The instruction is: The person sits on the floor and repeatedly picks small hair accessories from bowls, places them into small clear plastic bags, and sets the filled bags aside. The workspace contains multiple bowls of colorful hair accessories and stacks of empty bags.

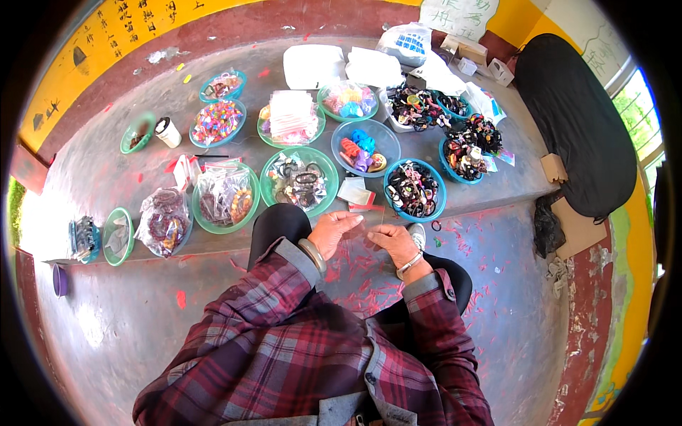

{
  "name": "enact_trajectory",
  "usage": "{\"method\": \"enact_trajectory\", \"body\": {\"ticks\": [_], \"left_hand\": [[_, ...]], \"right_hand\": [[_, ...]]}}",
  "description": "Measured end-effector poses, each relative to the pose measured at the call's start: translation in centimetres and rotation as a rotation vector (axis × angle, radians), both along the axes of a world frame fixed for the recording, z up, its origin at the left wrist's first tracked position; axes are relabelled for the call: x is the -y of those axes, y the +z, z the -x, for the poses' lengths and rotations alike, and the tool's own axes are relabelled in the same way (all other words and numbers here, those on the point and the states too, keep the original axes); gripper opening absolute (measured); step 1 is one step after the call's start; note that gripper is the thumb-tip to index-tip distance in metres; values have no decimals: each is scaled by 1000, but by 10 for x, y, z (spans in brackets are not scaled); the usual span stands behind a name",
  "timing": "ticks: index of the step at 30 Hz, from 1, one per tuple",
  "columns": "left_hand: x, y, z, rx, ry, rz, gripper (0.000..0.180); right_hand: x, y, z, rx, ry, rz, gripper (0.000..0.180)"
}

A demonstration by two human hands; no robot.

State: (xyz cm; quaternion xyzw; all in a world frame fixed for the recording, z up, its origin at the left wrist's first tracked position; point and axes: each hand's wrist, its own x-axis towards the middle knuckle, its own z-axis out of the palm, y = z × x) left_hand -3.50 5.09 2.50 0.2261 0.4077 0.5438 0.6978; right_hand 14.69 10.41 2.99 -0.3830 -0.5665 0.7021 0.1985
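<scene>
My left hand (332, 231) and right hand (395, 243) pinch a clear plastic bag (364, 234) between them at frame centre, just below the green bowl of dark hair ties (299, 180) and blue bowl of hair ties (415, 190).

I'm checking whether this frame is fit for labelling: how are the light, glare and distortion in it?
Head view: daylight, strongly uneven. The ledge's left end is washed out white, and the window at right is bright. Fisheye bends the yellow wall and leaves black corners. The left hand and right hand are sharp enough, but the clear bag between them is barely visible against the floor.
</scene>
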Motion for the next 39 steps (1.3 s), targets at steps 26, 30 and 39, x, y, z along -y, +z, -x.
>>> {"method": "enact_trajectory", "body": {"ticks": [26, 30, 39], "left_hand": [[-3, -24, -4, -247, -33, -130, 13], [-2, -23, -4, -332, -35, -157, 12], [-3, -24, -6, -406, -43, -229, 12]], "right_hand": [[0, -1, -2, -76, -209, 80, 14], [0, -3, -2, -95, -202, 74, 15], [1, 2, -1, -51, -205, 53, 13]]}}
